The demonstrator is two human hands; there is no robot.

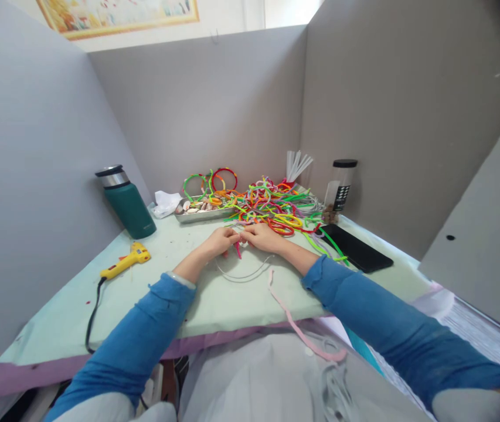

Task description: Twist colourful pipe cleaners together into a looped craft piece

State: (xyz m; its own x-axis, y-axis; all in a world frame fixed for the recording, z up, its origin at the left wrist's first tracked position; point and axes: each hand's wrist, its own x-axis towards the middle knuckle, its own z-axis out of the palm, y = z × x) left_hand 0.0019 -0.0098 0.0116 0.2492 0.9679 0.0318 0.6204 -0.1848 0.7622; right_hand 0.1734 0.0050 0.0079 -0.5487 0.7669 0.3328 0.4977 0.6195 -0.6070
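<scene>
My left hand point(225, 239) and my right hand point(262, 237) meet fingertip to fingertip above the table, both closed in a pinch. A thin wire hoop point(243, 278) curves below them, its far side hidden behind the fingers; my left hand grips it. From between the fingertips dangles a short bright pink pipe cleaner point(238, 251), pinched by my right hand; the exact contact is too small to see clearly. Nearer to me, a pale pink pipe cleaner point(291, 319) runs over the table's front edge onto my lap.
Past my hands lie a heap of coloured pipe cleaners point(271, 202), a metal tray point(206, 215) of shells and some wrapped rings point(224, 179). A yellow glue gun point(126, 261) and green bottle point(130, 208) stand left. Right: a phone point(357, 249) and clear jar point(337, 190). Grey partitions enclose the table.
</scene>
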